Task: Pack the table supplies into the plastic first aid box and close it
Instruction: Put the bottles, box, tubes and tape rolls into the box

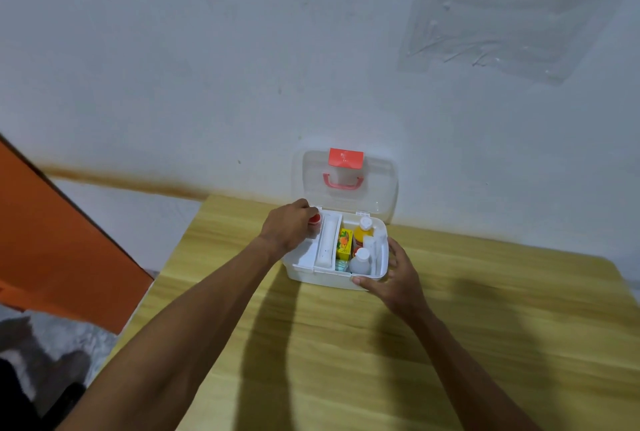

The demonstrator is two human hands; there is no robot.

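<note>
The left hand (289, 228) is over the left end of the first aid box (325, 280), fingers curled on a small red-capped item (314, 220). The box sits open on the wooden bench (450, 344), back against the wall (207, 84), clear lid (377, 185) standing upright. Inside, a long white packet (328, 240), a yellow carton (345, 244), an orange bottle (363, 231), a white bottle (360, 261). And the right hand (398, 278) grips the box's near right corner, thumb on the front wall

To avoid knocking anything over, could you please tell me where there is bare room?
Free: the left compartment near the front wall of the box, by the left hand; the table in front and right of the right hand. Crowded: its right side: white bottle, orange bottle, yellow carton.
</note>
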